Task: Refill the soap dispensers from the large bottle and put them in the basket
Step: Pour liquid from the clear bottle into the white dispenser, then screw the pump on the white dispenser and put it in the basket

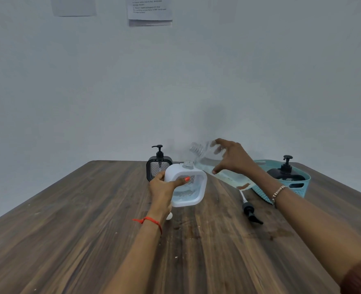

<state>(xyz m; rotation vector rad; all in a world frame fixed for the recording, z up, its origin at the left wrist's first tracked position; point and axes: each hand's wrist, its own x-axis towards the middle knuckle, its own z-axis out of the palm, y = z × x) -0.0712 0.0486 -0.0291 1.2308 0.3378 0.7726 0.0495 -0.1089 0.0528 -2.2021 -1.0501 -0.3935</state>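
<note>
My left hand [164, 186] grips a white square soap dispenser [193, 187] without its pump, tilted, its open neck pointing up and away. It holds a little clear liquid. My right hand [231, 158] holds the large clear bottle [209, 160] tilted above the table, its uncapped threaded mouth up and to the left, just above the dispenser's neck. A black dispenser [158, 166] with pump stands behind. Another black dispenser [285, 172] sits in the teal basket [298, 187] at the right.
A loose black pump head with a white tube [249, 211] lies on the wooden table [90, 230] right of the white dispenser. A small white cap [169, 216] lies under my left wrist. A wall stands just behind the table's far edge.
</note>
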